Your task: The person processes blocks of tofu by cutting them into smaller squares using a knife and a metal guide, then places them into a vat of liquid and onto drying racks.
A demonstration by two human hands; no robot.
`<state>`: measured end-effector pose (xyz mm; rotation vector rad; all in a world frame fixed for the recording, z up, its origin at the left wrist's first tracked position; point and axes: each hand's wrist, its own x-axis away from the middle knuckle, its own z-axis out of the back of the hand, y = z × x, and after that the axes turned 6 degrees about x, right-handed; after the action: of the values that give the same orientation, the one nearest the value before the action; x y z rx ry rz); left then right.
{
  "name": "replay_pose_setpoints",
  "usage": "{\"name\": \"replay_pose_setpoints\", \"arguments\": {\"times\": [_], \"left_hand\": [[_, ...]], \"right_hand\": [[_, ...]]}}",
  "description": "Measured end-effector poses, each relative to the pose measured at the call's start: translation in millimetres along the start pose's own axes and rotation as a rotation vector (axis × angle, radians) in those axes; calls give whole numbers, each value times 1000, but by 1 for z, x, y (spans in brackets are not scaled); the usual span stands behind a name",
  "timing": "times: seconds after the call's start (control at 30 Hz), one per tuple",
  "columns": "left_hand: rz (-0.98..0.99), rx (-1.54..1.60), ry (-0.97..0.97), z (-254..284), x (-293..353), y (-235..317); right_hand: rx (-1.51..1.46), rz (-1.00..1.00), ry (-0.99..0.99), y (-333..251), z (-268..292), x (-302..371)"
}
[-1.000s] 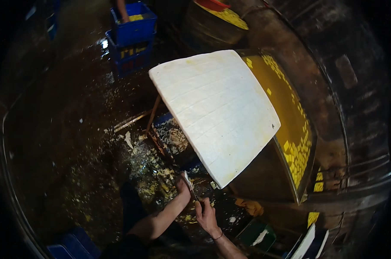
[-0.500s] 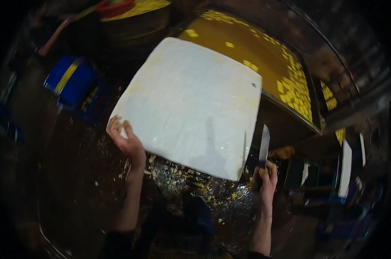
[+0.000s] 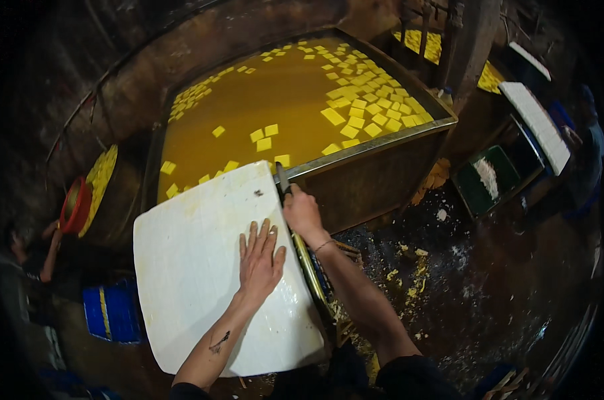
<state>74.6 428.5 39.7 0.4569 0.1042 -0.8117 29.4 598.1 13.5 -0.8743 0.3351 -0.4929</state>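
A large white slab [image 3: 188, 280], smooth and wet like a sheet of bean curd, lies in front of me. My left hand [image 3: 260, 265] rests flat on its right half, fingers spread and pointing away from me. In my right hand [image 3: 304, 215] is a knife [image 3: 283, 179], gripped by its dark handle. Its blade points away from me along the slab's far right edge; whether it has entered the slab I cannot tell. A narrow yellowish strip [image 3: 306, 263] runs along the slab's right side, beneath my right forearm.
Beyond the slab stands a wide metal-rimmed vat [image 3: 388, 138] of yellow liquid with many floating yellow squares. To the left are a blue crate [image 3: 112, 313], a red basin [image 3: 76, 205] and another person's arm [image 3: 50, 257]. A green bin [image 3: 475, 180] and white board [image 3: 536, 123] stand right; scraps litter the wet floor.
My left hand has gone from the slab's left edge to its top. My right hand has brought the knife from beside the slab to its far right edge. The view has turned.
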Motion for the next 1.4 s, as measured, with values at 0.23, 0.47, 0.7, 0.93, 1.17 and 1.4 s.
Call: {"name": "replay_pose_setpoints", "arguments": {"times": [0.23, 0.47, 0.7, 0.93, 1.17, 1.4], "left_hand": [[10, 74, 226, -1, -113, -58], [-216, 102, -16, 7, -215, -88], [-353, -291, -702, 12, -236, -60], [-392, -193, -903, -8, -190, -29], [-449, -115, -1061, -11, -116, 15], [-351, 94, -1286, -15, -48, 64]], "right_hand": [[-16, 24, -53, -25, -17, -15], [11, 101, -85, -29, -19, -22], [15, 119, -60, -16, 8, 31], [-75, 14, -268, -4, 48, 125], [-84, -7, -253, 17, 79, 232], [-144, -40, -233, 36, 107, 318]]}}
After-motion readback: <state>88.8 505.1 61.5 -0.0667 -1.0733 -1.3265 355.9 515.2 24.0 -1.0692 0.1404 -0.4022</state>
